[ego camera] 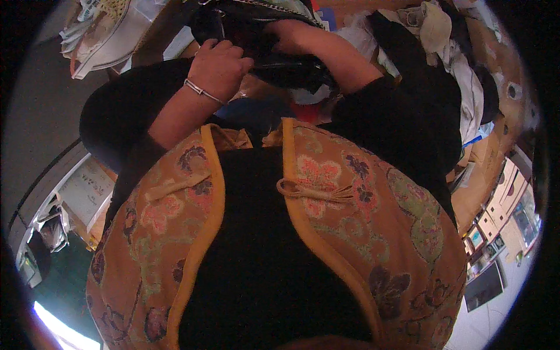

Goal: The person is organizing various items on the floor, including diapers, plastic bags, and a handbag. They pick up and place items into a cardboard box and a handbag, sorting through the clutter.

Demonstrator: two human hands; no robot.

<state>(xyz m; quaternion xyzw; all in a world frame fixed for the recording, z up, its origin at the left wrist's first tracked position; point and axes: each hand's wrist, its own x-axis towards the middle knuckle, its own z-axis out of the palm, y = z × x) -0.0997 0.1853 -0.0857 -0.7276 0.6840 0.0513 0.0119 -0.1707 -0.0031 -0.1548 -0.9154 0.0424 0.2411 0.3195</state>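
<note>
A black bag (pixel 286 78) with several metal zippers and a chain strap (pixel 280 8) is at the top of the view, in front of my chest. My left hand (pixel 218 68), with a silver bracelet (pixel 203 92) on its wrist, grips the bag's near left edge, fingers curled over it. My right hand (pixel 294 37) reaches into the bag's dark opening from the right. Its fingertips are hidden there, so whether they hold anything does not show. A zipper (pixel 280 65) runs along the near side, below both hands.
A pale bag or hat (pixel 107 50) lies at upper left. Clear plastic (pixel 358 35) sits right of the black bag. Light clothing (pixel 468 96) is heaped farther right, above cardboard (pixel 470 205). A board with writing (pixel 85 192) is at left.
</note>
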